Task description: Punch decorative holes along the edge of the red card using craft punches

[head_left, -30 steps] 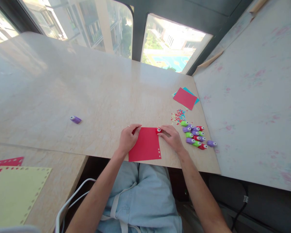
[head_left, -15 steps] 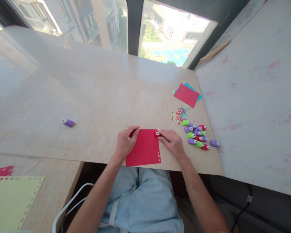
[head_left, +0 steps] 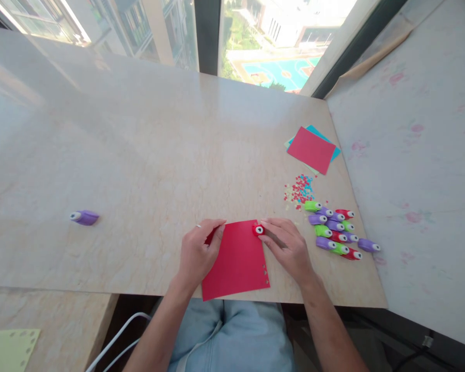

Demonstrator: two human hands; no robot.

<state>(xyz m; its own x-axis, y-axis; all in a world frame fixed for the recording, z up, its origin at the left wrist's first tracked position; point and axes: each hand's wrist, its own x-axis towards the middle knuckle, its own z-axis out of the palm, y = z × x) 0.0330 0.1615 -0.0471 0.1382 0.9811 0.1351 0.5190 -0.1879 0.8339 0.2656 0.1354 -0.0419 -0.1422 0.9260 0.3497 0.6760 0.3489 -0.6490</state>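
A red paper sheet (head_left: 238, 261) lies at the near edge of the marble table (head_left: 147, 155), with a few punched holes along its right edge near the bottom. My left hand (head_left: 197, 252) pinches the sheet's upper left corner. My right hand (head_left: 290, 247) holds a small red craft punch (head_left: 258, 229) on the sheet's upper right corner.
Several green, purple and red punches (head_left: 335, 232) are clustered right of my right hand. Paper confetti (head_left: 299, 188) lies beyond them, and red and blue sheets (head_left: 312, 149) farther back. A lone purple punch (head_left: 84, 217) sits at left. A yellow-green sheet (head_left: 8, 349) lies on the lower left surface.
My head has tilted, so everything sits lower and larger in view. Both hands stay on the red sheet's top corners, with the red punch still at the upper right corner.
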